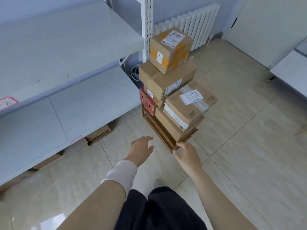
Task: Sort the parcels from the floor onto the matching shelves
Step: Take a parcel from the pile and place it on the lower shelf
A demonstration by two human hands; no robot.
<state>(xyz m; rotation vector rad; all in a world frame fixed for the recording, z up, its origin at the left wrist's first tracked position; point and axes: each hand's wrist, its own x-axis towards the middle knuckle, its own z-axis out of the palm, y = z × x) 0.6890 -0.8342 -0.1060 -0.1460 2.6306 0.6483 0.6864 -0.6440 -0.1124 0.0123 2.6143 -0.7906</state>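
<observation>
At lower centre, left hand [141, 147] and right hand [187, 155] spread empty fingers; bumping the wooden stand [158, 129] could topple its stacked parcels [166, 77].

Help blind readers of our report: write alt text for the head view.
Stacked brown cardboard parcels sit on a low brown wooden stand on the tiled floor, beside grey metal shelves. The person's open left hand reaches toward the stand; the right hand touches its near corner.

White cloth wrap above the left hand [141, 147], bare forearms, loose black trousers [159, 211]
</observation>
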